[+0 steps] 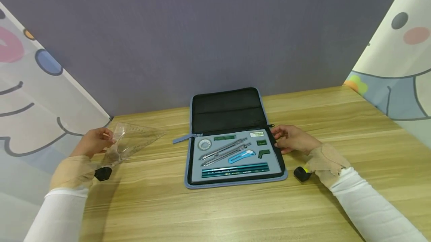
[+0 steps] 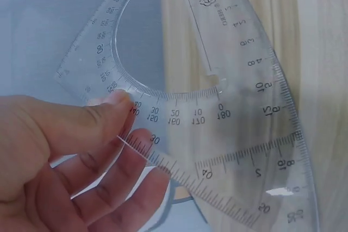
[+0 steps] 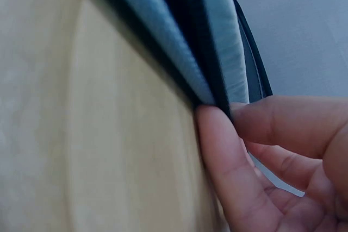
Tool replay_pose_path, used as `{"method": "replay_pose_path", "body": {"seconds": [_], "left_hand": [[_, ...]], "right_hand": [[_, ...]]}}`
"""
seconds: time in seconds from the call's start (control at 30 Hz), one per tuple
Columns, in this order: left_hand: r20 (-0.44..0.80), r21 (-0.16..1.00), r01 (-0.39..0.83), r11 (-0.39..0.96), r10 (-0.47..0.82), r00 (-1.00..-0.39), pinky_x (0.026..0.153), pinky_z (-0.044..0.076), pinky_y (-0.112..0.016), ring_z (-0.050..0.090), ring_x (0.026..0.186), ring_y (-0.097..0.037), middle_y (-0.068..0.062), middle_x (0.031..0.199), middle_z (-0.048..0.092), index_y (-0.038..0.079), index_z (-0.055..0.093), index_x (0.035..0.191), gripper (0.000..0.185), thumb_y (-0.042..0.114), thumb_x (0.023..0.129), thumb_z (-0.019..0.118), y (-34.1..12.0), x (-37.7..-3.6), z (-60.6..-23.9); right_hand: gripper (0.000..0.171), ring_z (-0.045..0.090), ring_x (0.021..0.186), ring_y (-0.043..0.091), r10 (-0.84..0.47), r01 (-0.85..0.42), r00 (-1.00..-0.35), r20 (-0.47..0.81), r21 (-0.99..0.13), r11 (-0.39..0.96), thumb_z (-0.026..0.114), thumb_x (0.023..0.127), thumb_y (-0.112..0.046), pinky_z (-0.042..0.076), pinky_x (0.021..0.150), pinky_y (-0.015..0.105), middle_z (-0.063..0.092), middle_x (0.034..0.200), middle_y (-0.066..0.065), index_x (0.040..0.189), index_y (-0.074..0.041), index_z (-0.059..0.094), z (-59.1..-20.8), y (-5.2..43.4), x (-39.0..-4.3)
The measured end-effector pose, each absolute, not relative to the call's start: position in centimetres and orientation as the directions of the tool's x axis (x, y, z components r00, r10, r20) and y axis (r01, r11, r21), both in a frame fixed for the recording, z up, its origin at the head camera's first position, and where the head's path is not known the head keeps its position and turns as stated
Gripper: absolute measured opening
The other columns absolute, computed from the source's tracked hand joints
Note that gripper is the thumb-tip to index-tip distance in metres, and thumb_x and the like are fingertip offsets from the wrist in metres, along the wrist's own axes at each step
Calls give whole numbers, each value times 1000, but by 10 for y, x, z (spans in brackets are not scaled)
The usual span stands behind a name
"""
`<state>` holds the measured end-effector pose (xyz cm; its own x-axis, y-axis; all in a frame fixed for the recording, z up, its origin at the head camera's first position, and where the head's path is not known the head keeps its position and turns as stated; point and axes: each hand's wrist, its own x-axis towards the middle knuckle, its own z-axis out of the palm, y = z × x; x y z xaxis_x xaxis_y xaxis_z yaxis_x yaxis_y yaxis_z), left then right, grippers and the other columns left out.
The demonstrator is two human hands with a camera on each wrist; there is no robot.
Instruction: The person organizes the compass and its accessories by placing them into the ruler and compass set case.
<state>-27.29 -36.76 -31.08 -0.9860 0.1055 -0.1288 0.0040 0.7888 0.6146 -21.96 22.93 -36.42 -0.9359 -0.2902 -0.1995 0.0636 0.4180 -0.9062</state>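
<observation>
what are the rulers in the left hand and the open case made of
Rulers: clear, glossy hard plastic by the look; the fingers and table show through them, with printed scales. Case: apparently woven fabric, blue outside, black-lined lid, and a matte grey insert, probably foam, cut to fit the tools.

A light wooden worktop (image 1: 336,122) ran to a grey back wall. An open blue zip case (image 1: 232,122) lay flat near the middle of the worktop's far edge, its lid toward the wall.

wooden table (image 1: 336,204) against grey-purple wall (image 1: 202,28); cartoon-printed curtains (image 1: 400,55) at both sides; soft even light.
</observation>
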Motion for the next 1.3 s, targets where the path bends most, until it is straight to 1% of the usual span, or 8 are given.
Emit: {"method": "replay_pose_path", "body": {"seconds": [0.2,0.3,0.47,0.73,0.83,1.0,1.23,1.3], "left_hand": [[-77,546,71,835,134,-988,64,52,-36,59,79,-15,-18,99,60,-6,52,108,20,9,94,54,-360,-269,-305],[-41,523,98,847,141,-989,63,52,-34,59,79,-17,-20,99,61,-5,53,108,20,9,94,54,-356,-267,-302],[28,497,132,858,136,-990,61,50,-30,58,78,-16,-21,98,62,-5,55,106,19,8,93,55,-347,-263,-295],[151,483,211,850,156,-976,57,49,-26,59,76,-7,-22,99,62,-2,57,105,17,11,93,57,-330,-255,-288],[202,481,252,840,174,-964,56,48,-25,63,76,-13,-22,98,62,-2,58,103,16,10,93,58,-320,-253,-285],[249,480,288,829,185,-951,58,48,-24,65,83,-33,-22,98,63,-2,59,102,15,9,92,59,-302,-250,-278],[271,507,297,809,177,-946,60,48,-24,63,81,-25,-19,100,63,0,59,102,15,12,93,60,-279,-250,-272],[275,523,310,794,187,-943,60,48,-25,63,82,-26,-19,99,63,0,59,103,16,12,93,60,-272,-251,-271]], "right_hand": [[50,56,81,18,-297,56,-935,-195,-906,419,56,84,3,55,63,32,46,107,20,130,11,38,-366,231,-220],[50,57,81,18,-298,54,-934,-196,-903,425,56,84,3,55,63,32,46,107,20,130,10,38,-367,231,-220],[49,56,80,18,-290,62,-935,-204,-899,433,57,85,3,55,63,32,45,107,19,130,10,38,-367,231,-221],[49,56,81,18,-284,67,-936,-207,-899,432,56,85,3,55,63,32,45,106,19,129,10,38,-367,232,-221],[48,55,81,18,-281,68,-937,-206,-899,433,57,84,3,55,63,32,45,105,19,129,10,39,-367,232,-221],[47,55,81,18,-278,70,-938,-208,-898,435,57,86,2,55,63,32,46,106,19,129,10,39,-366,231,-220],[46,56,82,18,-287,66,-936,-201,-905,420,57,88,1,56,64,33,47,105,19,129,12,39,-366,231,-222],[46,57,83,17,-290,73,-934,-206,-909,411,56,88,2,56,65,34,49,104,18,129,12,39,-365,232,-222]]}}
